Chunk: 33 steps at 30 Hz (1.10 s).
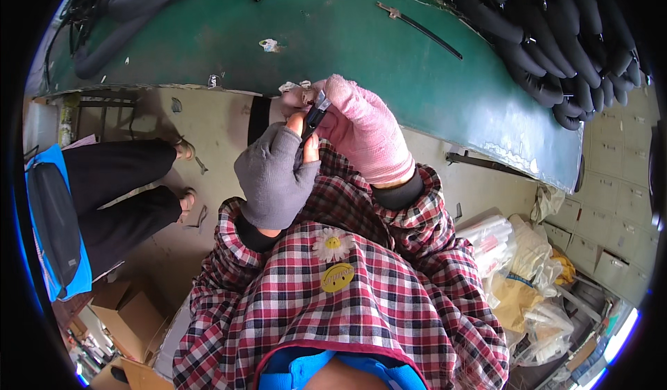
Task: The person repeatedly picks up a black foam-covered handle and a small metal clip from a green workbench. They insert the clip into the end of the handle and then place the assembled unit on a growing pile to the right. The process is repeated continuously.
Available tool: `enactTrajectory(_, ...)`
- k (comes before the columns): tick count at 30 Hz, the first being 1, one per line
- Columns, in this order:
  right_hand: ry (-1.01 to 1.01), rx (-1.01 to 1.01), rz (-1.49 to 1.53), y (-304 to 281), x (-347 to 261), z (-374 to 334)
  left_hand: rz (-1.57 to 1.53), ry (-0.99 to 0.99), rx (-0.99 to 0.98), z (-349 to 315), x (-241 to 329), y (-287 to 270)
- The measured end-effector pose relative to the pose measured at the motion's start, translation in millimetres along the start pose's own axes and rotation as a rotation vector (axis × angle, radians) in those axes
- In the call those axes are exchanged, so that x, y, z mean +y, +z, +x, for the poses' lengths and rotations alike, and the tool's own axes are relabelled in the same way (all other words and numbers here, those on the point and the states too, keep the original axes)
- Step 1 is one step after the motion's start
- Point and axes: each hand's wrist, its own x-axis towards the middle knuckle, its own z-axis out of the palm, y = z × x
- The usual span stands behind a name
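Observation:
My left hand, in a grey fingerless glove, pinches a short black piece with a silvery tip between thumb and fingers. The tip points up toward my right hand, which wears a pink glove and is curled just behind it. Its fingers are bent inward by the table edge; what they grip is hidden. Both hands are close together in front of my chest. Beyond them on the green table lies a thin black strip with a metal-looking end.
Dark padded tubes are piled at the table's far right, with more tubes at the far left. Someone's legs in dark trousers are at left. Cardboard boxes stand lower left, plastic bags at right near drawers.

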Motion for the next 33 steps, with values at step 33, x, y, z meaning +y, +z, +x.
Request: enactTrajectory(33,-0.627,0.519,-2.253,-98,-125,51,-0.050,-0.127,-0.210,35,-30,2)
